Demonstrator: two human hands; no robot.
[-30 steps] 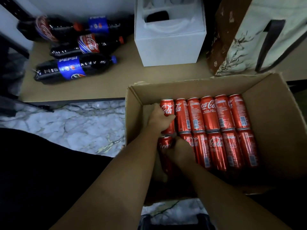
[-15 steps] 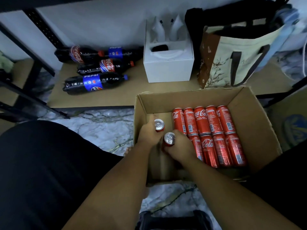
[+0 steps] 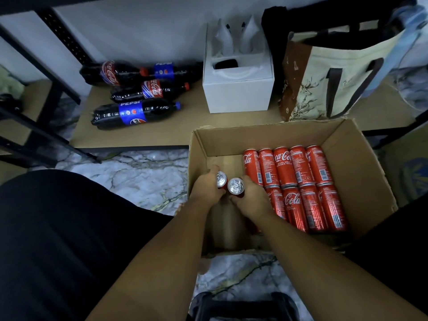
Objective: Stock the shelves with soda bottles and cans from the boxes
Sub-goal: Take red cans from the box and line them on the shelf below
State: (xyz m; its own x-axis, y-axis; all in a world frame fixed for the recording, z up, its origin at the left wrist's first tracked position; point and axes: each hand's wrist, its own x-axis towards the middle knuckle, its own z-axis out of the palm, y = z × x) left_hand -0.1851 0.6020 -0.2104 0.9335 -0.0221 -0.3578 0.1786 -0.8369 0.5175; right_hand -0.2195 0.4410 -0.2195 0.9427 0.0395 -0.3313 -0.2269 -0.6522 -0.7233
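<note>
While I am looking down through the head camera, the left hand (image 3: pixel 207 186) is gripping one Coca-Cola can (image 3: pixel 221 179) and the right hand (image 3: pixel 251 198) is gripping a second can (image 3: pixel 235 186), with the fingers of each curled round the red body. Both cans are standing upright at the left end of the cardboard box (image 3: pixel 254 133). Their long axes are pointing up at me, their silver tops and pull tabs are facing the lens, and the two are sitting just beside each other.

The remaining red cans (image 3: pixel 298 186) are lying on their sides in two rows, filling the middle of the box. Their long axes are running from the near wall to the far wall, and the right forearm is covering the near row's left end. White "Coca-Cola" script is showing on several, one is reading "RASA ASLI KURANG GULA" beneath the logo, and others are showing barcodes.

Beyond the box, four dark soda bottles are lying lengthwise on the low shelf (image 3: pixel 185 130):
- In front is a Pepsi bottle (image 3: pixel 134 113), its blue cap pointing right.
- Behind it is a Coca-Cola bottle (image 3: pixel 150 90), its red cap pointing right.
- At the back are another Coca-Cola bottle (image 3: pixel 108 72) and a second Pepsi bottle (image 3: pixel 169 70), lying end to end.

A white carton (image 3: pixel 238 93) and a printed tote bag (image 3: pixel 324 82) are standing to their right. The cardboard box is sitting on the marble-patterned floor (image 3: pixel 129 179).
</note>
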